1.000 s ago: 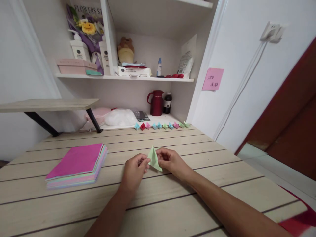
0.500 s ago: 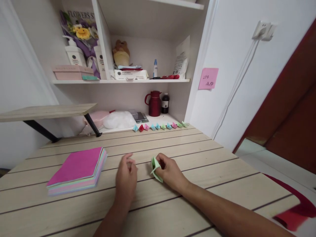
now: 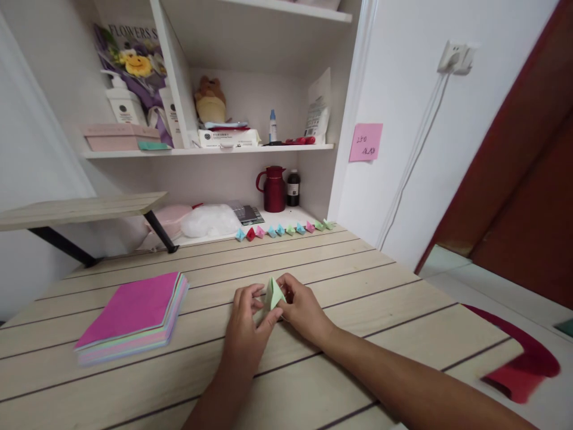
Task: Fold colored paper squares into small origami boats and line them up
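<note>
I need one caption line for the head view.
Left hand and right hand pinch a folded green paper above the wooden table.

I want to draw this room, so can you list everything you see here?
green folded paper: one, light green, pinched between both hands
paper stack: one, pink on top with pastel sheets below, left on the table
small folded shapes: about ten, blue, red, pink and green, in a row at the table's far edge
jug: one, dark red, lower shelf
bottle: one, dark, beside the jug
sticky note: one, pink, on the white wall
table: one, pale wood
left hand: one, fingers on the paper's left side
right hand: one, fingers on its right side
</note>
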Demonstrator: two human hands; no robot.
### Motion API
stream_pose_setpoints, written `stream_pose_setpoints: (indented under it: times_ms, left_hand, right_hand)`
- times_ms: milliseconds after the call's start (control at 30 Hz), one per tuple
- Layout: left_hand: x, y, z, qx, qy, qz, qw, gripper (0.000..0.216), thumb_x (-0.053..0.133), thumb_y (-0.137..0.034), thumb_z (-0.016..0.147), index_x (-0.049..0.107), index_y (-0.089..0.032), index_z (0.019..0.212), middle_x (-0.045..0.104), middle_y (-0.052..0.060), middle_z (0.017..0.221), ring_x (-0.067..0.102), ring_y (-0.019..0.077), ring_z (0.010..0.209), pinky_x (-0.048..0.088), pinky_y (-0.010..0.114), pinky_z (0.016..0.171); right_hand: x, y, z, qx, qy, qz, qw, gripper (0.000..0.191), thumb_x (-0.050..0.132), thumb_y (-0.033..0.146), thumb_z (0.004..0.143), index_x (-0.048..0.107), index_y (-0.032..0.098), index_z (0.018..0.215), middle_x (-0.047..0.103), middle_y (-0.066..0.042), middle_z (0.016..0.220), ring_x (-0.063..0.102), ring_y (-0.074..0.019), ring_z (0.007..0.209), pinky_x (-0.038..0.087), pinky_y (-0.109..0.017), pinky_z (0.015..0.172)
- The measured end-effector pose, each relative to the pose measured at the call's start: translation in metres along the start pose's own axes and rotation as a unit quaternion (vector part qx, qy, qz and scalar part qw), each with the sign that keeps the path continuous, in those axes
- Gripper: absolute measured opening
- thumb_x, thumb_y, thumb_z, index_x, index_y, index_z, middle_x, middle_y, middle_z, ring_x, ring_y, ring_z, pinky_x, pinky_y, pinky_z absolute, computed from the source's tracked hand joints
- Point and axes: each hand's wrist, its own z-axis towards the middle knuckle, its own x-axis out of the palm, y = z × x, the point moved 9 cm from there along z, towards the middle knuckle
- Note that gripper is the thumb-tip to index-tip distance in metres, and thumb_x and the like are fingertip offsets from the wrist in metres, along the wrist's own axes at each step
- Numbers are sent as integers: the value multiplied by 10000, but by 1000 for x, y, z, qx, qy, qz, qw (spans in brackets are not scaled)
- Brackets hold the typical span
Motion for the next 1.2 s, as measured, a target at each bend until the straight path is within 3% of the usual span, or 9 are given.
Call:
stream_pose_setpoints:
  times_ms: [267, 400, 633, 733, 867, 1033, 1100, 1200]
  left_hand:
    - [3, -13, 2, 24, 27, -28, 999, 47, 661, -248, 725, 628, -223, 748, 591, 42, 914, 595, 183, 821, 521, 318, 737]
    - [-1, -8, 5, 0, 4, -49, 999, 88, 622, -246, 746, 617, -221, 662, 589, 45, 898, 599, 188, 856, 519, 296, 732]
    - [-6, 3, 7, -56, -8, -81, 995, 119, 665, -319, 728, 625, -216, 683, 594, 21, 818, 588, 171, 743, 501, 298, 711]
    - [-4, 3, 6, -60, -5, -73, 995, 155, 692, -345, 706, 629, -212, 756, 589, 30, 865, 600, 186, 783, 509, 335, 756]
    - [-1, -1, 5, -28, -8, -57, 998, 352, 730, -281, 637, 617, -214, 963, 554, 71, 1076, 597, 229, 962, 493, 407, 875]
    - [-11, 4, 6, -50, -40, -81, 995, 361, 653, -388, 746, 596, -214, 1058, 550, 101, 1167, 574, 239, 1059, 455, 417, 937]
    - [-5, 11, 6, -101, -7, -129, 986, 358, 631, -436, 769, 599, -203, 1039, 618, 86, 1075, 619, 217, 956, 480, 378, 870]
    - [17, 14, 3, -162, 91, -210, 960, 348, 635, -466, 765, 608, -180, 961, 680, 37, 833, 630, 160, 685, 492, 301, 685]
  right_hand:
    - [-1, 20, -7, -65, 2, -156, 986, 272, 552, 78, 624, 545, 239, 843, 556, 40, 717, 469, -143, 652, 287, -237, 581]
    - [-2, 26, -8, -84, -2, -154, 984, 242, 555, 98, 680, 556, 245, 873, 569, 33, 738, 487, -149, 665, 310, -239, 602]
    - [-2, 22, -2, -80, 16, -63, 995, 245, 573, 109, 711, 611, 230, 921, 533, 47, 672, 477, -127, 617, 354, -228, 586]
    - [2, 18, -2, -66, 32, -8, 997, 213, 574, 118, 715, 619, 219, 897, 515, 56, 641, 466, -114, 599, 362, -220, 569]
    - [13, 0, 0, 38, 72, 160, 984, 102, 572, 243, 773, 578, 209, 869, 501, 72, 594, 459, -89, 463, 371, -207, 463]
    - [12, -9, 2, 108, 70, 268, 955, 188, 647, 353, 761, 559, 196, 816, 474, 95, 489, 471, -76, 375, 364, -181, 401]
    - [10, -8, 3, 109, 65, 279, 952, 196, 668, 350, 747, 563, 196, 807, 482, 93, 498, 471, -70, 389, 390, -178, 412]
    - [14, -4, 2, 94, 84, 277, 953, 203, 696, 328, 723, 577, 190, 811, 529, 74, 548, 483, -72, 429, 419, -185, 427]
